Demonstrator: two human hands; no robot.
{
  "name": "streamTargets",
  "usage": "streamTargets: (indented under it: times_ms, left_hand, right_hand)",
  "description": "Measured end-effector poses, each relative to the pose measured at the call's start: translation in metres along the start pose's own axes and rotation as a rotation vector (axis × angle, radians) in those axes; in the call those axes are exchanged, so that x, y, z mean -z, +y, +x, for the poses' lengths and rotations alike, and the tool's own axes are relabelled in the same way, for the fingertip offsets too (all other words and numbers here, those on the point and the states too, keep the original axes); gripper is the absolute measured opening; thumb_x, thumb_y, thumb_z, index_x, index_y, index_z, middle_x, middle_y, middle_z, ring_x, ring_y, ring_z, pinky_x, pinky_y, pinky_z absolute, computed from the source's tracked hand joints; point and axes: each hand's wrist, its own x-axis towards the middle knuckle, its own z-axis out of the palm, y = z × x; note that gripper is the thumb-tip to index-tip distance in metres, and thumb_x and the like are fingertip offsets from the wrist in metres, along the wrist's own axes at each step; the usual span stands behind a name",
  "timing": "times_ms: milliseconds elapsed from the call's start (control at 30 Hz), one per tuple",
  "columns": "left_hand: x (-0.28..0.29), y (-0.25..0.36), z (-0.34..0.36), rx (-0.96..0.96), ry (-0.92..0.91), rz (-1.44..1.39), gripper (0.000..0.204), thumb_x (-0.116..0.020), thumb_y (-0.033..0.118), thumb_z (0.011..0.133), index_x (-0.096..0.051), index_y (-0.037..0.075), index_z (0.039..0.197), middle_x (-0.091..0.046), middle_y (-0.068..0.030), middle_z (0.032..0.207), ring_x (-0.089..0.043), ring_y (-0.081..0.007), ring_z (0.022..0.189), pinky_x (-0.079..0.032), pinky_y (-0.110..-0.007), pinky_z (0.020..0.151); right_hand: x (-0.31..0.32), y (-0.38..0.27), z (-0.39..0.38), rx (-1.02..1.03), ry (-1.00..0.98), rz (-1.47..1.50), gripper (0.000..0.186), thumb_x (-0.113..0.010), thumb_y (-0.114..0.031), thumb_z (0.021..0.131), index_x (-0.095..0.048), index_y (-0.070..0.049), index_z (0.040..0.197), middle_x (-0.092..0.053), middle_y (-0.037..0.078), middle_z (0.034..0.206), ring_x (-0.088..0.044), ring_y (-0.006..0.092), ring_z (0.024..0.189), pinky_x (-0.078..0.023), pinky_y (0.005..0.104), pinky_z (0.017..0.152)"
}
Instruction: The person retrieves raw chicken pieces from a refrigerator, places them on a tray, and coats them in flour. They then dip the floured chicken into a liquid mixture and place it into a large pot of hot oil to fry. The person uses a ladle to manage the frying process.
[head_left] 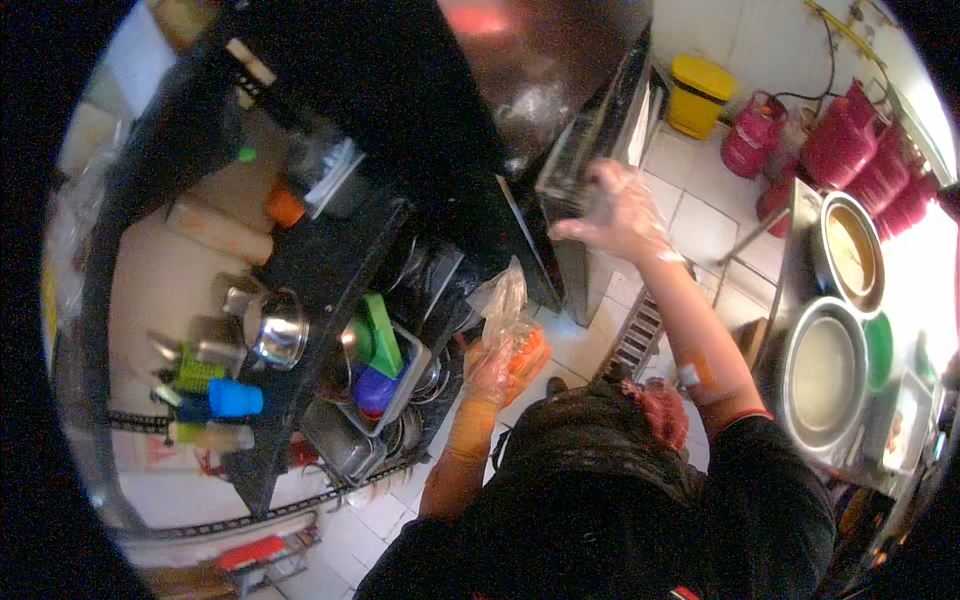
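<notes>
Clear bag w/ orange food (512,340) is gripped by gloved left hand (490,372), held low near body; right hand (622,212) is spread open, empty, raised toward steel cabinet (590,150), well apart from bag.

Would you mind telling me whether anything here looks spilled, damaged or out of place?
Nothing stands out. The left hand holds a clear plastic bag of orange food, apparently intact. The gloved right hand is spread open, apart from the steel cabinet. No spill shows on the tiled floor.
</notes>
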Motion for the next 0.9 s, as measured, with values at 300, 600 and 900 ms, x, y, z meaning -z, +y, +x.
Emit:
streamTargets:
  times_ms: [300,600,900]
  left_hand:
    - [-0.046,0.003,0.092,-0.274,0.128,1.159,0.02,-0.078,0.015,0.091,-0.071,0.002,0.105,-0.071,-0.0043,0.097,-0.065,-0.014,0.087,-0.054,-0.031,0.08]
    - [-0.139,-0.033,0.202,0.173,-0.083,0.507,0.022,-0.07,0.008,0.095,-0.067,-0.003,0.114,-0.071,-0.0129,0.106,-0.07,-0.0252,0.094,-0.058,-0.036,0.091]
    - [-0.149,-0.103,0.339,0.334,-0.017,0.579,0.027,-0.064,0.009,0.091,-0.069,-0.001,0.116,-0.074,-0.016,0.106,-0.072,-0.0339,0.098,-0.056,-0.043,0.096]
  right_hand:
    - [0.034,0.106,-0.134,-0.597,0.719,0.465,0.087,-0.084,-0.009,0.081,-0.036,-0.003,0.153,-0.052,0.017,0.145,-0.053,0.0285,0.132,-0.042,0.0417,0.113]
    - [-0.042,0.268,-0.208,-0.765,0.85,0.278,0.112,-0.081,-0.003,0.084,-0.005,-0.006,0.165,-0.024,0.021,0.166,-0.033,0.0355,0.149,-0.033,0.0465,0.122]
    - [-0.164,0.254,-0.158,-1.61,-0.127,1.59,0.079,-0.059,-0.056,0.101,-0.025,-0.015,0.16,-0.047,0.019,0.149,-0.058,0.0371,0.123,-0.058,0.054,0.091]
